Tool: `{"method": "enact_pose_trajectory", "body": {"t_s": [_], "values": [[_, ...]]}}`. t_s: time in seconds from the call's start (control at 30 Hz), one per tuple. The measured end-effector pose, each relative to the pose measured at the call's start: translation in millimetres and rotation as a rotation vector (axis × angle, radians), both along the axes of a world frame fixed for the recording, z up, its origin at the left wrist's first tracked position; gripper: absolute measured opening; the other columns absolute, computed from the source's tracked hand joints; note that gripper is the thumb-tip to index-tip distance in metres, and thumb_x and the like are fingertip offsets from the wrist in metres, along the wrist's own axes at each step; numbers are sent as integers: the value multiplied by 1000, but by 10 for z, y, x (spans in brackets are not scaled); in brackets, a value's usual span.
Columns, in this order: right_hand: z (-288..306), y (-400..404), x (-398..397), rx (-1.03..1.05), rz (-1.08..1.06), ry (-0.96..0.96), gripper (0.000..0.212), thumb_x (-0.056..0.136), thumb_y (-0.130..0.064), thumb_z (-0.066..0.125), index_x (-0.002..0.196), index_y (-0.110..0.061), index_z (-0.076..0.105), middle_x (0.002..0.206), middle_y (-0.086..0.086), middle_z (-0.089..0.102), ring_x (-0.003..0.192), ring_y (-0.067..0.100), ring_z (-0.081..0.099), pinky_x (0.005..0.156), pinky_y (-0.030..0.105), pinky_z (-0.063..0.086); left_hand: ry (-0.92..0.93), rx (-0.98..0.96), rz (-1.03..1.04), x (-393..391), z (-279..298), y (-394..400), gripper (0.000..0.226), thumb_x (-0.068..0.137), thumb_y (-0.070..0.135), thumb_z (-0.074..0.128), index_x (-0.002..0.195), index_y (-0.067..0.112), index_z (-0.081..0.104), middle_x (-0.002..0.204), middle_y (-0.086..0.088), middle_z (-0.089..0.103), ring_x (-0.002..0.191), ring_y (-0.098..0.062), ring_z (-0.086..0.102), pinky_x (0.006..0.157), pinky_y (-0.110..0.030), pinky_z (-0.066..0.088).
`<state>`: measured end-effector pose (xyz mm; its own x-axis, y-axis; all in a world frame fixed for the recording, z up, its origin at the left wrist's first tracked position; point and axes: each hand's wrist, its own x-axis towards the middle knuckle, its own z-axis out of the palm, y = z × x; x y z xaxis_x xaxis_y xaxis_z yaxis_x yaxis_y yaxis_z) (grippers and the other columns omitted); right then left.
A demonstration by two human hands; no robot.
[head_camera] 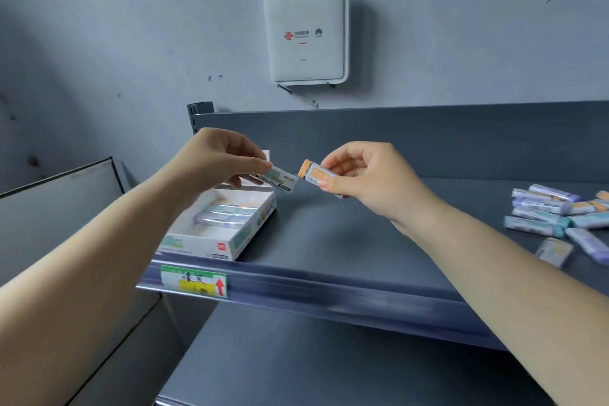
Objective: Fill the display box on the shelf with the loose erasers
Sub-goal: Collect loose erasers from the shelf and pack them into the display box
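The job looks barely begun; the white cardboard display box (220, 228) sits open at the left end of the dark grey metal shelf (346, 241), at about eight o'clock from the middle of the view, and it holds only a few wrapped erasers lying along its floor, a mint one and a lilac one among them, with much bare white bottom showing. The left hand (214, 158) is pinched shut on a mint-green sleeved eraser (278, 179) just above the box's far edge; the right hand (359, 175) is clamped by thumb and fingers on an orange-ended sleeved eraser (313, 172), just beside the first, the two erasers near but apart. The heap of loose pastel erasers (560, 217) lies at three o'clock on the same shelf, well apart from the box; a dozen or so appear to remain, so most of the filling is, by my judgement, left to do.

Writing: the eraser sleeves carry dark print too blurred to read; the box front bears a small red square logo, illegible; the green and yellow shelf-edge price tag (194, 281) shows handwritten strokes and a red upward arrow; the white wall-mounted router unit (306, 34) at twelve o'clock shows a red knot emblem with Chinese characters and a petal-shaped logo beside it, too small to spell out.
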<state>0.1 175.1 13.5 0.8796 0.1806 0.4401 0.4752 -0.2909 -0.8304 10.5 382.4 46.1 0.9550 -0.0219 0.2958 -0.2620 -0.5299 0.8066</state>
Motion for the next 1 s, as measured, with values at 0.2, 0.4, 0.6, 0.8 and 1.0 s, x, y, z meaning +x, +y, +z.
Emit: {"method": "enact_pose_trajectory", "body": {"t_s": [0.2,0.4,0.6,0.8,1.0], "values": [[-17,725,202,-41,-9,-10,15,72,-5,76,76,-16,66,73,0,66,63,10,57,66,25,52,31,86,-3,230,-50,647,7,78,11,71,72,9,69,72,-8,71,47,-10,50,56,-22,47],[-63,1255,349,-55,-85,20,14,71,-6,76,81,-12,68,75,1,66,70,11,59,72,27,53,51,156,-115,471,-148,1184,7,78,9,69,71,11,70,57,5,69,47,-11,48,57,-26,44],[-138,1470,396,-77,-178,86,15,71,-5,76,82,-10,69,76,2,66,68,9,58,67,21,52,-13,278,-248,622,-320,1278,9,76,18,73,68,20,72,63,12,68,47,0,54,44,-14,42],[-150,1491,356,-157,-241,140,14,71,-7,77,80,-14,68,77,0,67,69,7,58,69,19,50,-30,406,-364,739,-488,1317,2,73,23,75,72,25,75,68,18,65,60,9,60,48,-9,44],[-176,1637,377,-265,-218,159,14,71,-7,77,81,-12,69,75,3,66,62,8,56,65,19,51,-121,691,-363,783,-505,1357,8,75,26,74,81,23,77,69,12,65,61,-11,55,49,-14,40]]}}
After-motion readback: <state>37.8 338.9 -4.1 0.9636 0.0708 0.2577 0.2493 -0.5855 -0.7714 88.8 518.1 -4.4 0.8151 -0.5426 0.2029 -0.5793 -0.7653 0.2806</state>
